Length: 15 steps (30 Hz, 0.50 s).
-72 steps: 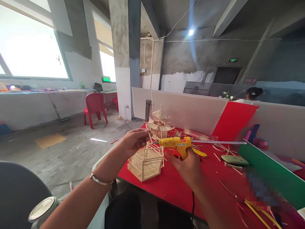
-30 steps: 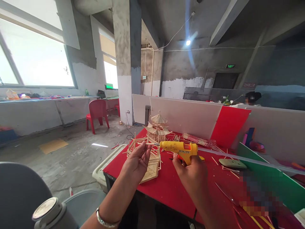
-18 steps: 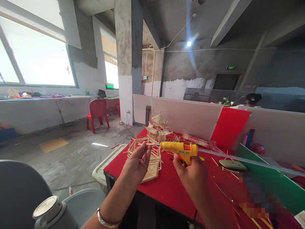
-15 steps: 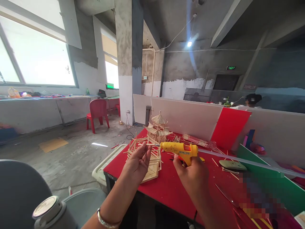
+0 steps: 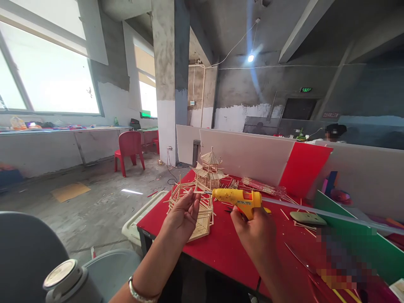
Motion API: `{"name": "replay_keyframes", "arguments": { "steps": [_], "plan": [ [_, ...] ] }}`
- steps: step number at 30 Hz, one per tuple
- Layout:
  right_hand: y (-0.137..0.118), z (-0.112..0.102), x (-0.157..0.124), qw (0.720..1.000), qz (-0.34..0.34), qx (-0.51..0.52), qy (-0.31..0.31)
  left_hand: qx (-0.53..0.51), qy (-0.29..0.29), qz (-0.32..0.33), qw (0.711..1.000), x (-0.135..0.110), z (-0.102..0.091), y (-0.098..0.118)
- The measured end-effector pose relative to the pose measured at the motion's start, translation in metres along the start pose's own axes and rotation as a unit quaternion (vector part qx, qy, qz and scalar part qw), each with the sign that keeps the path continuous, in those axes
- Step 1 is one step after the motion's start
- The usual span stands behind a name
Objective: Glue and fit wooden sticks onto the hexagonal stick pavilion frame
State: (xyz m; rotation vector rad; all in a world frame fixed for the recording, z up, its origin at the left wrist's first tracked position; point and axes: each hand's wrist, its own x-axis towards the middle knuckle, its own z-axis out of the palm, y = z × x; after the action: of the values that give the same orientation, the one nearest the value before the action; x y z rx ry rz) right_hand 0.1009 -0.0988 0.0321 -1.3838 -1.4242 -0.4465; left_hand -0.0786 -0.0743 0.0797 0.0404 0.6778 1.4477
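In my right hand (image 5: 257, 229) is a yellow hot glue gun (image 5: 232, 196), its nozzle pointing left. A long clear glue stick (image 5: 303, 208) runs out of its back to the right. My left hand (image 5: 183, 214) is closed in a pinch on a thin wooden stick (image 5: 198, 192), whose end is at the nozzle; whether they touch I cannot tell. Behind and below my left hand lies an open frame of wooden sticks (image 5: 203, 225), partly hidden by that hand. Beyond it stands a small tiered pagoda model (image 5: 211, 168) built of the same sticks.
The red table (image 5: 221, 261) holds a bundle of sticks (image 5: 261, 185), a green flat case (image 5: 307, 218) and tweezers (image 5: 296, 256). White panels (image 5: 246, 153) border its back, and a green board (image 5: 362, 235) its right. A bin (image 5: 110, 269) and a flask (image 5: 66, 280) stand at lower left.
Almost nothing differs. The glue gun and my right hand have shifted very slightly; my left hand keeps its pinch on the stick.
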Motion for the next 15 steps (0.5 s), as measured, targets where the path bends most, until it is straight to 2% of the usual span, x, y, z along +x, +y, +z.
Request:
{"name": "replay_keyframes", "arguments": {
  "steps": [15],
  "plan": [
    [0.0003,-0.0044,0.0009,1.0,0.01,0.015,-0.012,0.01,-0.007,0.006,1.0,-0.0023,0.0015,-0.0019]
  ]
}}
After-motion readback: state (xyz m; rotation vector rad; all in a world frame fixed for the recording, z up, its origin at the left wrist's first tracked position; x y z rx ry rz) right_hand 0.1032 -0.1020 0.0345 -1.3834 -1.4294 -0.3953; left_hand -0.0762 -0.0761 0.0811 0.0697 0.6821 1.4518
